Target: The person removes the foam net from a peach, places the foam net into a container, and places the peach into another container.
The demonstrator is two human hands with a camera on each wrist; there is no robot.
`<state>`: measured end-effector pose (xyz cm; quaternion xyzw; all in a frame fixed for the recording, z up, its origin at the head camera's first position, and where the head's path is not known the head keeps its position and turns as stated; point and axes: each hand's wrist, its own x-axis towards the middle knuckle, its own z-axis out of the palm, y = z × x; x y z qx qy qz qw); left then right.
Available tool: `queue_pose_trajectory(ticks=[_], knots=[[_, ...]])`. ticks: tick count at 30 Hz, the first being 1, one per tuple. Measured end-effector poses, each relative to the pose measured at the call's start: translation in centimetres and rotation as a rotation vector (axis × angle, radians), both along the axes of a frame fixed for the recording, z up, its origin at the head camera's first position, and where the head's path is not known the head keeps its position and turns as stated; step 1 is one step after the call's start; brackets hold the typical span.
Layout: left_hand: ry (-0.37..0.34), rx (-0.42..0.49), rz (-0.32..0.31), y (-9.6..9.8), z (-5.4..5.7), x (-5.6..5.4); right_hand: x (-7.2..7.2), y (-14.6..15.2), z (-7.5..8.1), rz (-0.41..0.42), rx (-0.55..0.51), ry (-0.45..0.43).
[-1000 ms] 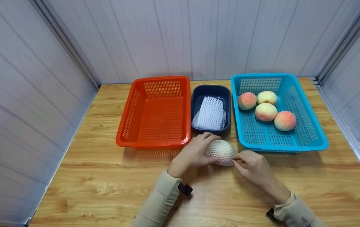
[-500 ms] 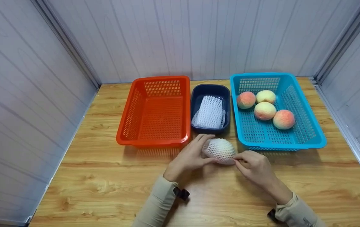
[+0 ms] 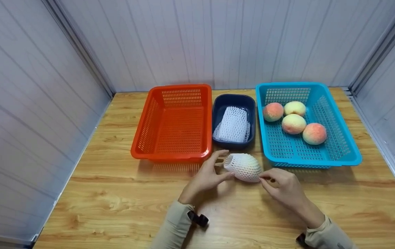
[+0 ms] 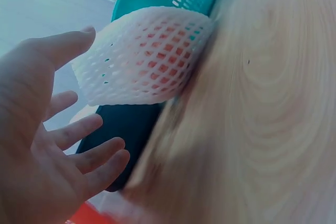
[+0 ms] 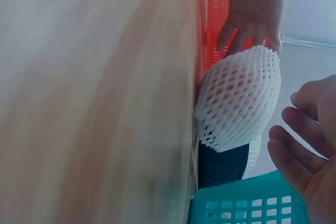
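A peach in a white foam net sleeve (image 3: 244,167) lies on the wooden table, in front of the dark blue bin. Pink skin shows through the mesh of the sleeve (image 4: 152,59) in the left wrist view. My left hand (image 3: 206,178) is just left of it, thumb and fingers spread; a gap to the foam shows in the left wrist view. On the other side, my right hand (image 3: 285,190) has its fingertips close by the sleeve's right end. In the right wrist view this right hand (image 5: 312,140) is apart from the sleeve, fingers loosely bent and holding nothing.
An orange basket (image 3: 171,159) stands at the back left. Beside it, the dark blue bin (image 3: 233,145) holds more white foam net sleeves (image 3: 233,124). In the blue basket (image 3: 297,162) at the back right lie several peaches (image 3: 294,123). Panelled walls enclose the table.
My left hand has drawn back to the left, off the sleeved peach, and its fingers have spread. The sleeve's left end is now uncovered. My right hand has barely shifted.
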<state>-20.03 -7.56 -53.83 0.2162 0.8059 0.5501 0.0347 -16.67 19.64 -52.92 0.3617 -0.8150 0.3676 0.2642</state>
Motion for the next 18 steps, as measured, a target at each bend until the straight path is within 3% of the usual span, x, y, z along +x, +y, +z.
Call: queue_pose_trajectory(ticks=[4,8,13,18], knots=[[-0.078,0.056,0.006,0.5,0.0,-0.1,0.4,-0.3,0.4,0.017,-0.024,-0.04],[-0.126,0.056,0.05,1.2,0.3,-0.6,0.6,-0.4,0.7,0.04,-0.063,-0.054],[-0.087,-0.014,0.075,2.2,0.7,-1.1,0.7,-0.4,0.9,0.035,-0.074,-0.096],[-0.028,-0.178,0.039,3.3,1.3,-1.6,0.8,-0.2,1.1,0.032,-0.073,-0.118]])
